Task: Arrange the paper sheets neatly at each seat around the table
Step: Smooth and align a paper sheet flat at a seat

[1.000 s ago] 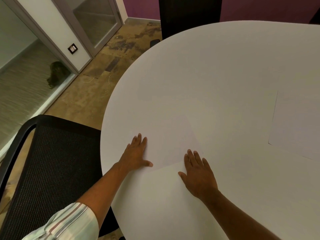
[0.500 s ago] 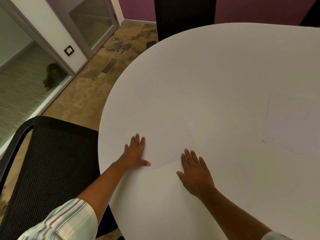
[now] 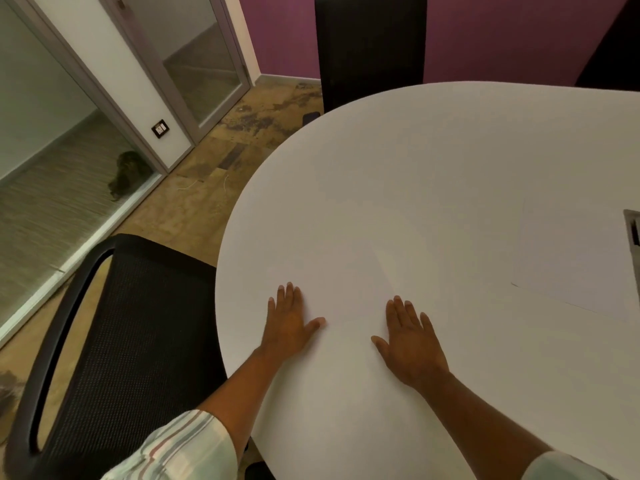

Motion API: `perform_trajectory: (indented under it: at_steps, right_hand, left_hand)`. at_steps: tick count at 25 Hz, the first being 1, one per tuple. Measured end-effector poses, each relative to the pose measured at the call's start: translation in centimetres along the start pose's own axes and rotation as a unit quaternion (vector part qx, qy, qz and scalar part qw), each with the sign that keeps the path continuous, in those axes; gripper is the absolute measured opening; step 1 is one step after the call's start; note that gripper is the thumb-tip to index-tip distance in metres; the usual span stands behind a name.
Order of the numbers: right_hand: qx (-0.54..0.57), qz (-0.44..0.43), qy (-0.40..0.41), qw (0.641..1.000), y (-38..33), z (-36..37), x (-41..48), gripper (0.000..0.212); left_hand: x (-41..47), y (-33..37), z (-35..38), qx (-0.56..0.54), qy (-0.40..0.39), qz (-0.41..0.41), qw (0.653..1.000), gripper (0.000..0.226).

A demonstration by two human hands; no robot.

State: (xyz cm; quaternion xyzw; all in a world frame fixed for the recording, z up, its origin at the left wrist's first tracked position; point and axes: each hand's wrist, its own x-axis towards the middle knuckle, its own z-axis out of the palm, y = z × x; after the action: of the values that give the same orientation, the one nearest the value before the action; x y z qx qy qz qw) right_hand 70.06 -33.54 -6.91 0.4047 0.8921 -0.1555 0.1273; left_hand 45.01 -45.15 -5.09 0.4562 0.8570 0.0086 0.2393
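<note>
A white paper sheet lies flat on the white oval table, near the edge by the mesh chair. My left hand rests flat on the sheet's near-left corner, fingers spread. My right hand lies flat at the sheet's near-right corner, fingers apart; whether it touches the paper is hard to tell. A second white sheet lies to the right, apart from both hands. White on white makes the sheet edges faint.
A black mesh chair stands at the table's left edge. Another black chair is at the far side. A grey cable hatch shows at the right frame edge. Glass partitions and brown floor lie to the left.
The view has tilted up and shifted right a little. Both hands stay flat on the table at the sheet's near corners, hardly moved. The second sheet appears further left in frame.
</note>
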Motion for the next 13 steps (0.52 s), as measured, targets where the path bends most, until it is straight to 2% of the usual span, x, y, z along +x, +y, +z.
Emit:
perform_trajectory:
  at_steps: [6,13]
  right_hand:
    - [0.0,0.022,0.026,0.999,-1.5,-1.7,-6.8,0.082]
    - [-0.012,0.007,0.063,0.998,-7.2,-2.4,-15.7,0.085]
  left_hand:
    - [-8.3,3.1,1.3,0.003,0.011,0.035,0.999,0.091]
    - [-19.8,1.3,2.2,0.069,0.048,0.053,0.995,0.089]
